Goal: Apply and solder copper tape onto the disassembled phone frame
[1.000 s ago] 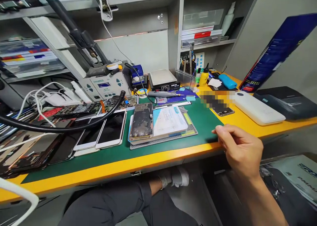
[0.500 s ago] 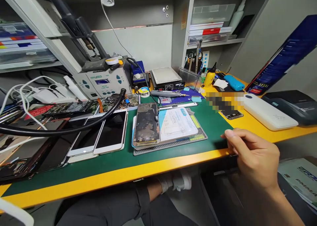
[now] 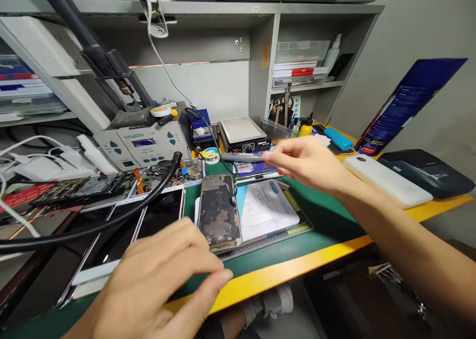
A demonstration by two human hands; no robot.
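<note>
My right hand reaches over the green mat, its thumb and fingers brought together at the right end of a grey pen-like tool; whether it grips the tool is hard to tell. In the foreground my left hand hovers with fingers bent and apart, nothing in it. Just beyond that hand, an opened dark phone lies on the left part of a white booklet-like packet, which rests on a grey perforated plate.
White-framed phones lie at the left under a black hose. Behind stand a grey soldering station and a small heating plate. A white power bank and black device sit at the right.
My right hand has moved forward and left to the grey tool. My left hand has come into view at the lower left. The camera view has shifted.
</note>
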